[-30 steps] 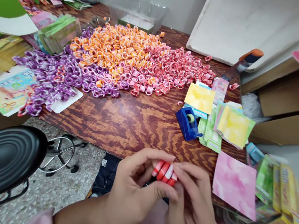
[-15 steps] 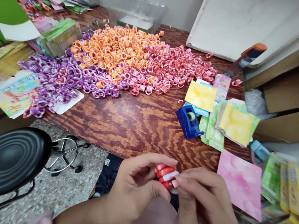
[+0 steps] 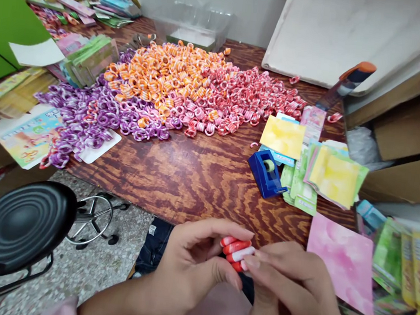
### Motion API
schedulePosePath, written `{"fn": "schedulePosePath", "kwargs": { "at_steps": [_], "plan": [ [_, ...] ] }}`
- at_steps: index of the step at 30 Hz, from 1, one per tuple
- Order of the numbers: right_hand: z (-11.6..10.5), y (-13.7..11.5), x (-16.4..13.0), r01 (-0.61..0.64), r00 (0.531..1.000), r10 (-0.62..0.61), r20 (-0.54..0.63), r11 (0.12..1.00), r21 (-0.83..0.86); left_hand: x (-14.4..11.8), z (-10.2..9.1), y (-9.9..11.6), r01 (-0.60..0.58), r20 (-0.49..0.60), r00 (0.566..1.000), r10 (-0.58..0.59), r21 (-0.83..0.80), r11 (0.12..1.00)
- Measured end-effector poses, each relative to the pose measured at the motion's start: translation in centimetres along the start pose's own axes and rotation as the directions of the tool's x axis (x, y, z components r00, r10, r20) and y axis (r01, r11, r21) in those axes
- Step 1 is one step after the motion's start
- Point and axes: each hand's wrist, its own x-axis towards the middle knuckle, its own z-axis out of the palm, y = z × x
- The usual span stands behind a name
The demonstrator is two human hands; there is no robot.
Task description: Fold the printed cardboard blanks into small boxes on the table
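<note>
Red-and-white striped coil is held up in front of the person's body, near the front edge of the worktop. Its left side is clasped between the thumb and forefinger of the left hand, while its right end is pinched by the fingertips of the right hand; the hands are thus brought close together and clamped on the same piece. Across the worktop, a broad heap of small striped coils is spread: purple ones at the left, orange ones in the middle and pink-to-red ones toward the right. Right of centre, a blue tape dispenser is placed just beside some green cards and a yellow card. At the worktop's right edge, near the right hand, a pink sheet is laid. Behind the heap, a clear plastic tub is set by the wall. At the lower left, a black round stool can be seen.
</note>
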Motion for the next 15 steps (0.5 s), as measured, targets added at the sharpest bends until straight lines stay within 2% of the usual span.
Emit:
{"fn": "schedulePosePath", "kwargs": {
  "at_steps": [4,11,15],
  "plan": [
    [0.0,0.1,-0.8,0.018,0.997,-0.016,0.074,1.000,-0.024,0.0,0.2,0.3,0.121,-0.011,0.992,-0.123,-0.116,0.986],
    [0.8,1.3,-1.3,0.074,0.997,-0.074,0.024,0.997,0.005,0.1,0.2,-0.2,0.290,-0.020,0.953,-0.302,-0.231,0.929],
    [0.9,1.3,-1.6,0.069,0.997,-0.069,0.029,0.998,-0.014,0.2,0.3,-0.1,0.324,-0.012,0.941,-0.338,-0.247,0.913]
  ]
}}
